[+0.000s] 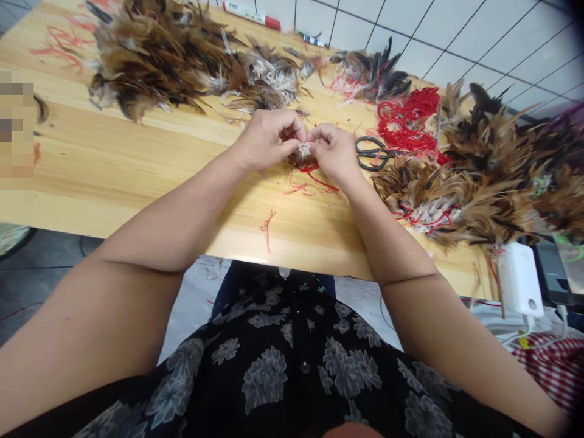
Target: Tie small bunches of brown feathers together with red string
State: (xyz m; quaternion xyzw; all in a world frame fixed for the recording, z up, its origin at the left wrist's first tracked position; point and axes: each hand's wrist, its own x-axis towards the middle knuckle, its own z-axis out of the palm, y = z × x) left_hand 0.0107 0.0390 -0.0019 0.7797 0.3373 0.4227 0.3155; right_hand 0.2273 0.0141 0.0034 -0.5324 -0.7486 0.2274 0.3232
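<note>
Both my hands meet over the middle of the wooden table. My left hand is closed, thumb and forefinger pinching the pale quill ends of a small feather bunch. From the other side my right hand pinches at the same bunch, its fingertips almost touching the left ones. A red string trails from under the bunch toward the right. Beneath the hands, pale red thread scraps lie on the wood. Black-handled scissors rest just right of my right hand, partly covered by feathers.
Brown feather bunches are heaped at the back left, and more feathers fill the right end. A tangle of red cord lies behind the scissors. A red-capped marker is near the tiled wall. A white power bank sits at the right edge.
</note>
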